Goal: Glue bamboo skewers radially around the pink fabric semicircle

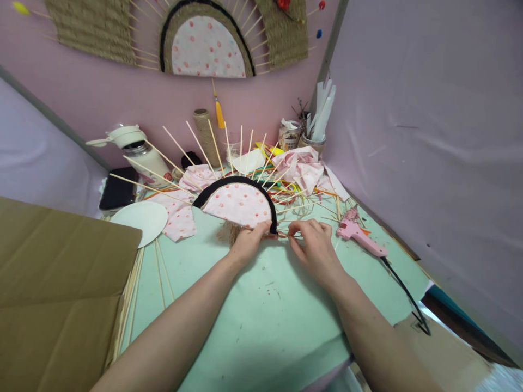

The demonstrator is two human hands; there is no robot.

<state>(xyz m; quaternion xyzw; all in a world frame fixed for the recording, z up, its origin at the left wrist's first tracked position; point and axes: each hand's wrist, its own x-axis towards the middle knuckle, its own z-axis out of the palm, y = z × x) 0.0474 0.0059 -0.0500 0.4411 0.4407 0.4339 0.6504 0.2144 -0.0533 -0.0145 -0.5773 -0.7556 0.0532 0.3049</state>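
A half-round craft piece (241,202), covered in pink dotted cloth with a black rim, is tilted up above the table. Thin wooden sticks (216,149) fan out from its curved edge. My left hand (250,242) grips its lower right corner, thumb on the cloth and fingers behind. Just right of that corner, my right hand (312,245) pinches a thin stick at the end of the black rim. Some brown fibre (232,233) shows below the piece; what it belongs to is hidden.
A pink glue gun (359,234) lies at the right, its cord trailing off the edge. Behind stand a twine spool (207,139), a flask (149,163) and jars (290,133). Cardboard (61,288) covers the left, beside a white disc (141,220). A similar half-round piece (208,46) hangs on the wall.
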